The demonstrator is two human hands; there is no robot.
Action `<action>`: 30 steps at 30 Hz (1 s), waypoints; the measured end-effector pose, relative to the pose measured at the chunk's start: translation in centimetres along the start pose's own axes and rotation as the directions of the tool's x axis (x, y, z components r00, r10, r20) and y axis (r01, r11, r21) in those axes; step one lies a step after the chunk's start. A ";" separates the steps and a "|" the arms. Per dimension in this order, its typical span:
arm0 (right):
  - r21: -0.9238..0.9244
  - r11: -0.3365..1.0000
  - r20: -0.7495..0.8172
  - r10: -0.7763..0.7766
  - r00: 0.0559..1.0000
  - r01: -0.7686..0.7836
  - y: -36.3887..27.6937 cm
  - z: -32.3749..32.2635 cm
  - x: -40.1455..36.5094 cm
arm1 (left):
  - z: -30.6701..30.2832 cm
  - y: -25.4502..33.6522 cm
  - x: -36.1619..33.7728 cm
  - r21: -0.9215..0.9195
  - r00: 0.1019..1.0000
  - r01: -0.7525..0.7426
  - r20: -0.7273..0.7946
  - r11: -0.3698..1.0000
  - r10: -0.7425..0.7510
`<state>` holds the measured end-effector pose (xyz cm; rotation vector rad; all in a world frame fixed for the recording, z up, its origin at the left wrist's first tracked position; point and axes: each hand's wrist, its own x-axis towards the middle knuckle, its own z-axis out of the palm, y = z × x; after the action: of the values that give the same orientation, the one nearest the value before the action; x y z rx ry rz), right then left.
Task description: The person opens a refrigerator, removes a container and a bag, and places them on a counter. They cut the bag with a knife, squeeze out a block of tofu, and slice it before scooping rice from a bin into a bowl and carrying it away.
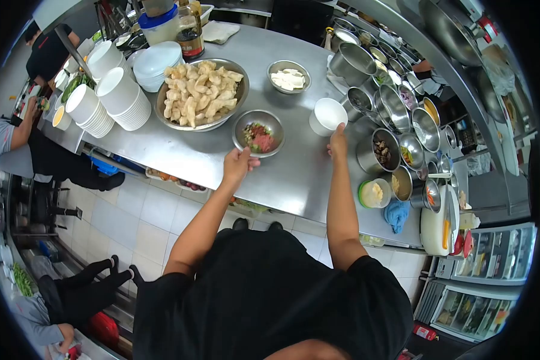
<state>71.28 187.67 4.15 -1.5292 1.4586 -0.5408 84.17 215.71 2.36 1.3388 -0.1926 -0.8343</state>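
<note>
My table (288, 180) is in front of me. Near its middle sits the mince bowl (272, 122), with my left hand (237, 167) at its near side. The soup tub (328, 115) is to its right, and my right hand (338, 143) is at the tub's near side. The block bowl (307, 78) is behind, between those 2. To the left and back is the heaped bowl (243, 95), with the tub stacks (128, 103) left of it and the bottle (190, 42) behind it. Pots (366, 150) crowd the right side. The cloth (396, 216) lies near the right front edge.
</note>
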 end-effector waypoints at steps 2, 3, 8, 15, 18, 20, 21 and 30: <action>0.051 0.999 0.020 0.013 1.000 -0.014 0.2 0.4 0.6 | 1.4 0.2 1.6 -0.037 0.998 -0.011 -0.058 0.999 0.009; 0.112 0.993 0.030 0.019 0.999 -0.022 0.2 0.7 1.3 | 2.0 0.4 2.5 -0.037 0.998 -0.012 -0.061 0.999 0.009; 0.190 0.980 0.155 0.027 0.988 -0.057 -0.9 2.1 3.7 | 4.7 0.2 7.5 -0.110 0.996 -0.069 -0.069 0.991 0.062; 0.266 0.956 0.240 0.062 0.969 -0.127 -4.9 7.1 7.0 | 6.1 3.2 13.3 -0.136 0.991 -0.050 -0.130 0.989 0.032; 0.037 0.997 0.250 0.058 0.967 -0.070 -7.6 5.9 5.0 | 5.0 4.5 12.2 -0.042 0.999 0.021 -0.026 0.999 -0.022; -0.310 0.948 0.218 -0.001 0.976 0.070 -8.9 4.2 3.2 | 3.4 4.8 9.1 0.154 0.985 -0.053 0.171 0.987 0.027; -0.316 0.946 0.224 -0.004 0.975 0.076 -8.5 4.0 2.4 | 2.0 4.3 6.4 0.183 0.962 -0.171 0.243 0.968 0.124; 0.274 0.899 0.570 -0.439 0.695 0.343 -13.9 12.2 -6.8 | -19.7 12.5 3.9 0.355 0.743 -0.362 -0.449 0.862 0.497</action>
<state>87.43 196.08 11.82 -1.6928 0.5627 -0.3219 103.44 228.56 7.21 1.6249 -0.1661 -0.0202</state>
